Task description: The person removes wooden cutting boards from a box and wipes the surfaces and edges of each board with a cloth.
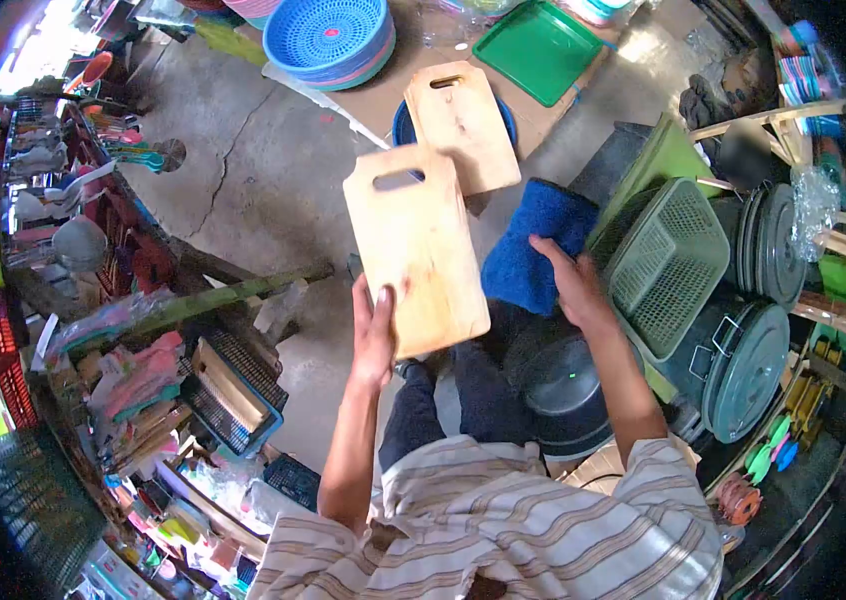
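Note:
My left hand (375, 335) grips the lower left edge of a wooden cutting board (418, 260), thumb on its face. The board has a slot handle at its top and is held up in front of me. In my right hand (575, 285) is a folded blue cloth (540, 245), to the right of the board and apart from it. Beyond the held board, more wooden cutting boards (465, 125) lie stacked on a blue round container (406, 125), which is mostly hidden beneath them.
Blue round baskets (328, 40) and a green tray (540, 50) lie ahead on cardboard. To my right are a grey-green plastic basket (668, 270) and large lidded pots (748, 370). Shelves of utensils (78, 240) and a wooden beam (233, 300) stand on the left.

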Demonstrator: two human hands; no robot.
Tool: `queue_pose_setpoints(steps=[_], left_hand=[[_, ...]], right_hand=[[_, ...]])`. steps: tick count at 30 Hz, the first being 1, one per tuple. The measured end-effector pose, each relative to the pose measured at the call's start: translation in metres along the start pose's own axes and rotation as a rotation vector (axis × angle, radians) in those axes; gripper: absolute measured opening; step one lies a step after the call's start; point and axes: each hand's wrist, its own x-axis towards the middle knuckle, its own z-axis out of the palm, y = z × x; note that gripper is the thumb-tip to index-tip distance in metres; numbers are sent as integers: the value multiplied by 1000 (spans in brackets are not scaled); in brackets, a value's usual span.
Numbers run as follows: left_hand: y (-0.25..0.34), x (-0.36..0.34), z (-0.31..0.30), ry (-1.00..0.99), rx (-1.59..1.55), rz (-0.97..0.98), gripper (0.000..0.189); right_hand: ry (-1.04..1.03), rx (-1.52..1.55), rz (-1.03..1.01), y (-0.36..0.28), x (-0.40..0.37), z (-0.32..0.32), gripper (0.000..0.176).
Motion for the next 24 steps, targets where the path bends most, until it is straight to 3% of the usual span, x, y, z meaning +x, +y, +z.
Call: queue_pose_setpoints(steps=[1,2,4,5,7,9,11,15,17,19,22,24], left_hand=[[-3,-24,-11,2,5,-6,56],[-6,-48,-19,0,7,-7,56],[-12,-87,-29,-34,-66,48,64],[-16,-104,-34,-33,-68,46,64],[-24,-138,-42,-66,-12,147,71],[-29,-167,-45,-63,-15,159,76],[-30,-191,-49,-59,-36,195,76],[-23,-225,-70,35,-120,231,75],[-22,-236,-85,69,-135,255,71],[-29,-246,-108,108,-155,238,69],[-3,-261,-111,90,-232,231,68],[-8,-269,-116,108,-225,231,68]], right_hand=[[90,-252,-165,-2,-14,-1,47],[92,-250,-165,-3,-25,0,47],[-147,-564,-561,-12,-35,5,48],[-149,-567,-559,-18,-49,15,48],[-93,-739,-973,-28,-83,51,47],[-115,-911,-1241,-15,-104,75,48],[-143,-1063,-1230,9,-128,92,46],[-220,-1129,-1262,36,-213,110,63],[-380,-1128,-1205,49,-261,103,61],[-421,-1206,-1408,67,-308,97,46],[-593,-1121,-1453,99,-348,82,43],[-566,-1134,-1485,95,-351,77,42]])
